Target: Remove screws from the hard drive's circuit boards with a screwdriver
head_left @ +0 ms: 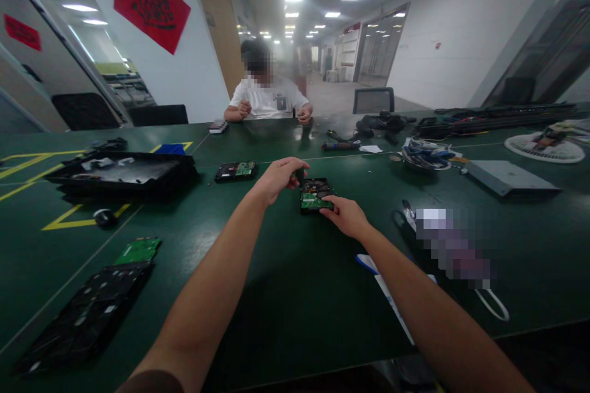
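Observation:
A hard drive [315, 201] with a green circuit board lies on the dark green table in front of me. My right hand [343, 214] grips its right front edge, thumb in front and fingers on the board side. At the drive's upper left corner is my left hand [281, 179], its fingers curled together round something small and dark that I cannot make out. Left of that hand, a second hard drive [236, 171] with a green board rests on the table.
Black plastic trays [124, 172] and a mouse [105, 217] stand left, with black drive parts [87, 313] nearer. On the right are a grey metal box [509, 177], bundled cables [426, 153] and a blurred pouch [454, 249]. Across the table sits a person [270, 95].

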Motion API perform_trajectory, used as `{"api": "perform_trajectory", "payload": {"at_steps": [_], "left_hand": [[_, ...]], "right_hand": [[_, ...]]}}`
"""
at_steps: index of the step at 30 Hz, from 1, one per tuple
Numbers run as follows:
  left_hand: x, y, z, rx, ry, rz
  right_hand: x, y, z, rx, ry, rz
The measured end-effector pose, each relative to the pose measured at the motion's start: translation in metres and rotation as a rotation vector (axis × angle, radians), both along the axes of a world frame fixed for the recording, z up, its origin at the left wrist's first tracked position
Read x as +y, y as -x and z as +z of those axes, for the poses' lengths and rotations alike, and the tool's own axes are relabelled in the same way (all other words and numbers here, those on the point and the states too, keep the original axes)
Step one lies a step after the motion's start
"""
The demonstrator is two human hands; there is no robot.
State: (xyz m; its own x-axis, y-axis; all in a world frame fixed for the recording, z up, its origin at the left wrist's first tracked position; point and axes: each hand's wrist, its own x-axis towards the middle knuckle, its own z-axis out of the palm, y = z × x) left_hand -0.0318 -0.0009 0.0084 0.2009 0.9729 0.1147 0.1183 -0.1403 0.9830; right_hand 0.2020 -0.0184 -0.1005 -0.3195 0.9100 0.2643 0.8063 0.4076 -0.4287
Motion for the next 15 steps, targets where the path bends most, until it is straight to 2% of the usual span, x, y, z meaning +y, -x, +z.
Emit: {"api": "perform_trajectory", "payload": {"at_steps": [4, 7, 15], "left_hand": [[-0.002, 0.001, 0.002, 0.079, -0.071, 0.021], [-0.003, 0.0, 0.002, 0.048, -0.06, 0.018], [-0.002, -0.01, -0.005, -0.28, 0.2, -0.095]], "right_hand": [[-0.001, 0.0, 0.002, -0.003, 0.012, -0.006], [-0.002, 0.001, 0.004, -0.003, 0.021, -0.004], [-0.002, 0.001, 0.004, -0.021, 0.017, -0.005]]}}
